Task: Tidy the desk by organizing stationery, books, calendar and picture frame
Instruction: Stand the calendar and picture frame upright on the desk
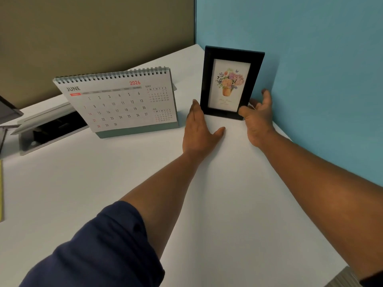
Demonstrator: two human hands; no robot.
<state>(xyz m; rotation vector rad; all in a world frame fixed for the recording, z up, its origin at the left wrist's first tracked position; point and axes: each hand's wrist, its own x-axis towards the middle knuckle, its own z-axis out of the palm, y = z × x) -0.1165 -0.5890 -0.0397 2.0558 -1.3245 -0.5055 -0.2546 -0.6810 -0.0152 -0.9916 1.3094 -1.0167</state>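
Note:
A black picture frame [232, 83] with a flower print stands upright near the desk's back right corner, close to the blue wall. My left hand [199, 129] lies flat on the white desk [145, 193], fingers straight, fingertips at the frame's lower left edge. My right hand [259, 117] is at the frame's lower right corner, thumb on the front of the corner and fingers spread loosely behind it. A spiral desk calendar [120, 102] showing June 2026 stands to the left of the frame.
A grey cable-port flap [47, 129] is open in the desk left of the calendar. A dark object [8, 110] sits at the far left edge, and a yellow edge [1, 189] shows below it. An olive partition and the blue wall [310, 48] meet behind the frame.

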